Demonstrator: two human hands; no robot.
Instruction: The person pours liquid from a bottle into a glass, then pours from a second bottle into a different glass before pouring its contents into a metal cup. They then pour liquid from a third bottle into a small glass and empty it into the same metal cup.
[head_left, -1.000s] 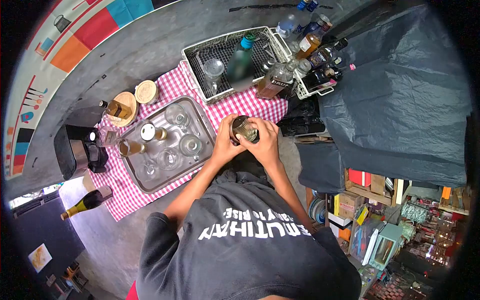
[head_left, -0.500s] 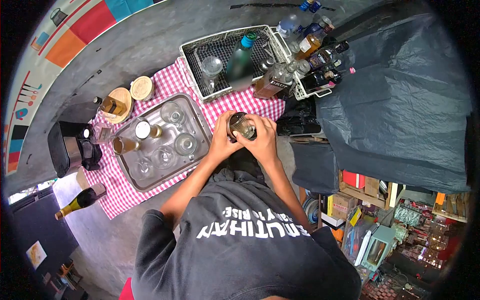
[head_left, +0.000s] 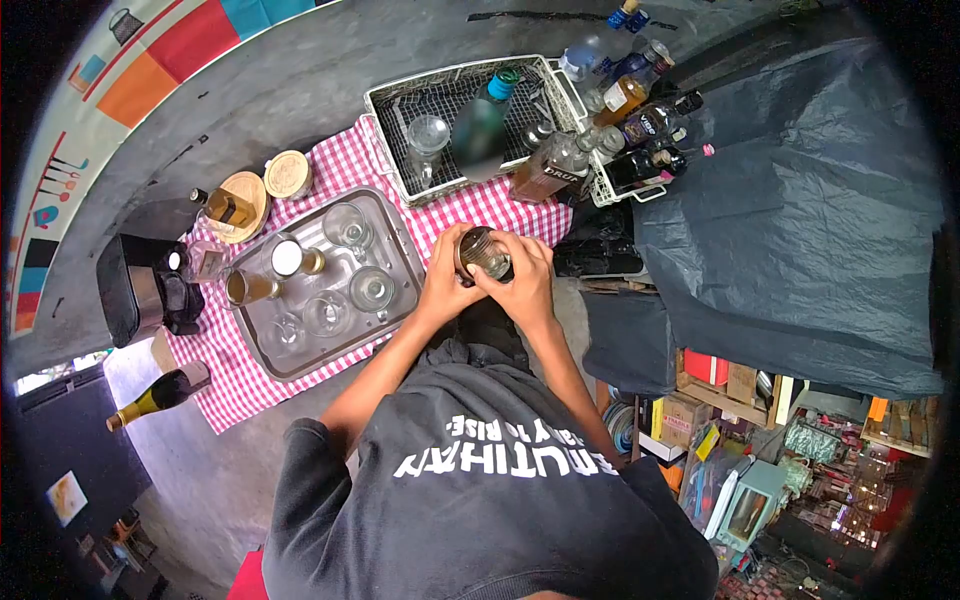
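Note:
Both of my hands are closed around a clear ribbed glass [head_left: 484,250] in front of my chest, just off the near edge of the checkered cloth. My left hand [head_left: 446,280] grips its left side. On the other side, my right hand [head_left: 526,280] wraps round it with the thumb lying across the front. The palms hide much of the glass. To the left of my hands is a grey metal tray [head_left: 411,262]. It carries several clear glass mugs, one of them a glass mug [head_left: 371,288] near the right side, and a tumbler of brown liquid [head_left: 247,289].
A white wire basket [head_left: 375,98] holding a green bottle [head_left: 484,130] and a glass goblet [head_left: 427,137] stands at the back. Several liquor bottles crowd its right side, including a brown bottle [head_left: 546,172]. A gold-necked bottle [head_left: 160,395] lies at far left by a black appliance [head_left: 133,290].
My hands keep the same grip on the glass. The view has shifted very slightly; nothing else has visibly moved.

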